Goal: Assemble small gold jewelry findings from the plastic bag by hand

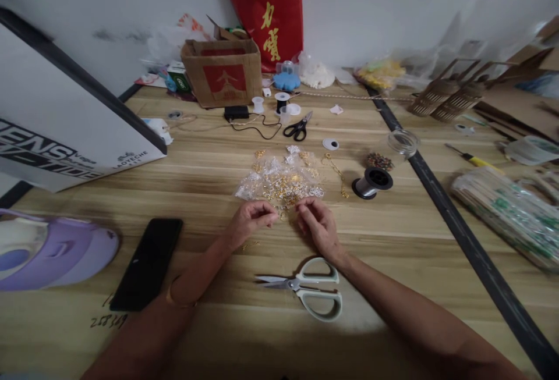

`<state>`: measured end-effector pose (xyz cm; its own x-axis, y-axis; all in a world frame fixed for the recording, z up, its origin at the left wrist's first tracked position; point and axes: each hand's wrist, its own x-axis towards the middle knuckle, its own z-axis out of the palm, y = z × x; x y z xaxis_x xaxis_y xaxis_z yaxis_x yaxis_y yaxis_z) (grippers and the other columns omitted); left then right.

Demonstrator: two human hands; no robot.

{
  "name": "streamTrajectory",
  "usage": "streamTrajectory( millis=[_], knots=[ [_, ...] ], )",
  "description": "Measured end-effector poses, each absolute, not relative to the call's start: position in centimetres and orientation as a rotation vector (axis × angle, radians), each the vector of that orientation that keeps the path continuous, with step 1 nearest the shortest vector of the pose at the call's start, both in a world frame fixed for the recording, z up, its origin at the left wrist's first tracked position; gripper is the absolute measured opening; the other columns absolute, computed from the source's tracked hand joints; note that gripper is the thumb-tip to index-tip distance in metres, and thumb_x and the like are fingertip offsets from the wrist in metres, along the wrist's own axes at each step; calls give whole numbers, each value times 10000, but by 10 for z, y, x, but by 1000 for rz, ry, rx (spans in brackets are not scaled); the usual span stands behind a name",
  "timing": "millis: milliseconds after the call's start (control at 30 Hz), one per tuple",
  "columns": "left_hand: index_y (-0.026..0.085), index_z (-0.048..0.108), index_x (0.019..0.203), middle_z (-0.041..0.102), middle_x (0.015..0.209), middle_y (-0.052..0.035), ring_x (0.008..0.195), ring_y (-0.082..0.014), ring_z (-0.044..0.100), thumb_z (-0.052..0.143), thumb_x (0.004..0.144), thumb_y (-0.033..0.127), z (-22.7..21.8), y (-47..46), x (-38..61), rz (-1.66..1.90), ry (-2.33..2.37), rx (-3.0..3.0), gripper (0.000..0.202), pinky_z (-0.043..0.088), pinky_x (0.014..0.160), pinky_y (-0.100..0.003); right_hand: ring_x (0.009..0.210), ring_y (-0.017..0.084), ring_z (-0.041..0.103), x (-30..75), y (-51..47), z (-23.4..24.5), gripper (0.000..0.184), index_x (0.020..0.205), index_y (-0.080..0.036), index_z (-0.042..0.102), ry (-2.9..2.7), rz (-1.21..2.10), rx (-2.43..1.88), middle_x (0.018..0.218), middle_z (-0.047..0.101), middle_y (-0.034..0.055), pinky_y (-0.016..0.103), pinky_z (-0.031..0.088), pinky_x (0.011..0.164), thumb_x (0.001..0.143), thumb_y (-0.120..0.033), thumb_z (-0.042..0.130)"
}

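Note:
My left hand (254,218) is closed, thumb and fingertips pinched together at the near edge of a pile of small gold and silver jewelry findings (279,179) in clear bags. Facing it, my right hand (318,223) is pinched too, its fingertips beside the same pile. Whatever sits between the fingers of either hand is too small to make out. Between the hands lie a few tiny gold rings (283,215). A short gold chain (250,245) rests below my left wrist. White-handled scissors (305,287) lie on the table under my right forearm, blades pointing left.
A black phone (147,263) and a purple visor (61,249) are on the left. To the right stand a wire spool (372,182) and a tipped jar (402,146) with beads. Black scissors (298,127) and a paper bag (225,71) are farther back. Wrapped sticks (502,211) lie far right.

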<state>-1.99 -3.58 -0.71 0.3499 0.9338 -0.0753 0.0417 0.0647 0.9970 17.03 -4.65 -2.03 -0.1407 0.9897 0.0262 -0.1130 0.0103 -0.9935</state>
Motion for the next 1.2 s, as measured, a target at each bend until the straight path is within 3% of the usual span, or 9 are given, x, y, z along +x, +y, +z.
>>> streamTrajectory(
  millis=[167, 267, 367, 733, 1200],
  knots=[
    [126, 617, 685, 568, 627, 3, 599, -100, 497, 659, 721, 268, -4, -36, -19, 890, 1020, 1431, 153, 387, 581, -207, 502, 89, 456, 168, -54, -20, 273, 937, -178, 562, -1450, 1507, -944, 612, 523, -27, 211, 362, 467, 808, -412, 619],
    [125, 618, 674, 587, 631, -9, 612, -111, 515, 653, 723, 254, -5, -36, -19, 894, 1043, 1495, 143, 395, 597, -217, 577, 93, 501, 166, -55, -25, 246, 897, -168, 568, -1481, 1547, -878, 720, 581, 4, 215, 400, 525, 780, -363, 661],
    [121, 626, 685, 608, 648, -21, 628, -119, 535, 644, 736, 253, -7, -36, -19, 885, 1057, 1539, 143, 408, 614, -222, 594, 93, 498, 165, -53, -28, 201, 857, -161, 576, -1516, 1527, -892, 693, 569, -3, 214, 398, 548, 788, -333, 656],
    [117, 612, 688, 601, 655, -18, 639, -116, 531, 616, 759, 258, -4, -36, -19, 825, 1095, 1600, 158, 411, 623, -220, 567, 85, 479, 165, -52, -28, 237, 834, -156, 574, -1562, 1442, -967, 672, 556, -7, 198, 390, 529, 820, -389, 610],
    [118, 614, 690, 584, 646, -12, 632, -116, 511, 607, 748, 261, -8, -36, -18, 784, 1106, 1618, 154, 398, 611, -223, 593, 98, 477, 165, -53, -26, 191, 817, -147, 610, -1675, 1297, -998, 668, 546, 2, 208, 384, 543, 814, -338, 609]
  ],
)
